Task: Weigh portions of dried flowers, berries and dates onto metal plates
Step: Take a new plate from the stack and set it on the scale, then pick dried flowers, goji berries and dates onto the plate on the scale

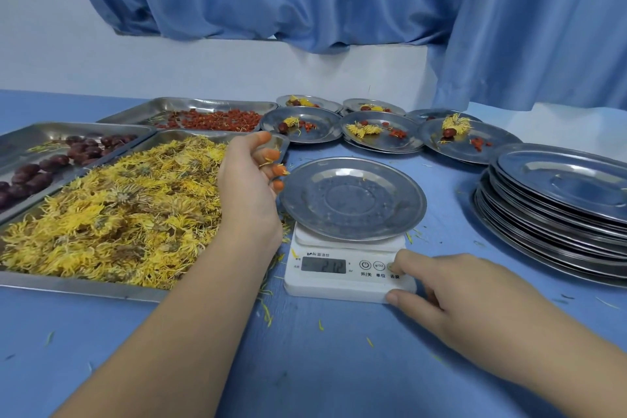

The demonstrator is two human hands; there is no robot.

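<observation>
**Empty plate on scale, right finger on button**

Scale point(339, 285) sits on blue table point(305, 366); bare metal plate point(353, 198) rests on its platform, a few petals on it; display lit, digits blurred. Right hand point(468, 302): index finger straight, tip on rightmost button; thumb against front right corner of scale; grips nothing. Left hand point(249, 186): hovers just left of plate rim, fingers loosely curled, nothing visibly held. Dried flowers point(112, 214) fill nearest tray at left; dates point(44, 166) in tray behind it; berries point(217, 120) in far tray. Filled plates point(381, 130) lie behind scale; stack of plates point(559, 197) at right.
</observation>
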